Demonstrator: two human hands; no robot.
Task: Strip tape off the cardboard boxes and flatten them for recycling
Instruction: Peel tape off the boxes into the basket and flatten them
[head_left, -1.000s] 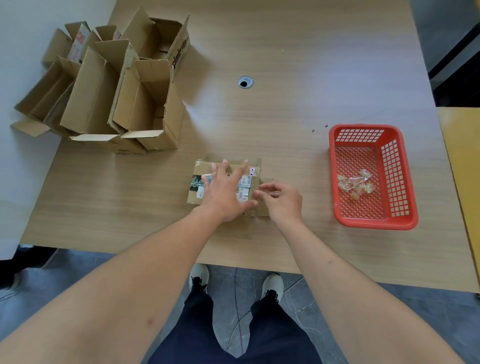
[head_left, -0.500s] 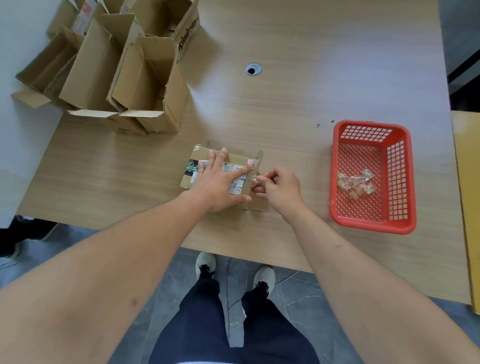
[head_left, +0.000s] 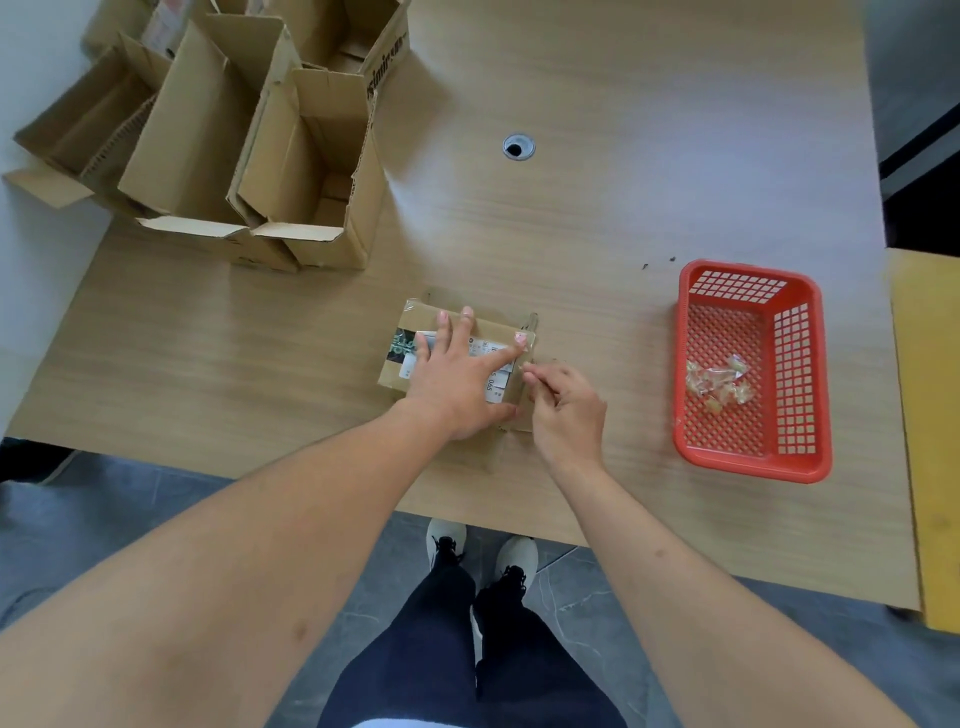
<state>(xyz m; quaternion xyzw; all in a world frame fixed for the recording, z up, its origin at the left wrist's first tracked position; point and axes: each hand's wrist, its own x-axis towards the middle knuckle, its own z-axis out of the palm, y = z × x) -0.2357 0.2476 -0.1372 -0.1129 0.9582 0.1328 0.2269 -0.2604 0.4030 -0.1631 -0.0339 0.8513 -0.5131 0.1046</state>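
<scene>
Small box (head_left: 415, 358): near bench (head_left: 597, 218) front edge, pinned flat under spread left hand (head_left: 457, 379).
Right hand (head_left: 569, 410): pinching tape strip (head_left: 524, 370) at box's right edge.
Surroundings: open boxes (head_left: 249, 140) far left — red basket (head_left: 802, 374) right, tape scraps (head_left: 719, 382) inside.
Room: bare bench between.

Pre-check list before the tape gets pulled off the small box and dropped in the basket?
1. Left hand pressing the small box flat on the table: ok.
2. Right hand pinching at the box's right edge: ok.
3. Tape end actually caught between the fingertips: cannot tell, too small.
4. Red basket to the right, holding wadded tape with room left: ok.
5. Table between box and basket free of obstacles: ok.
6. Opened boxes at far left, away from the pull: ok.
</scene>
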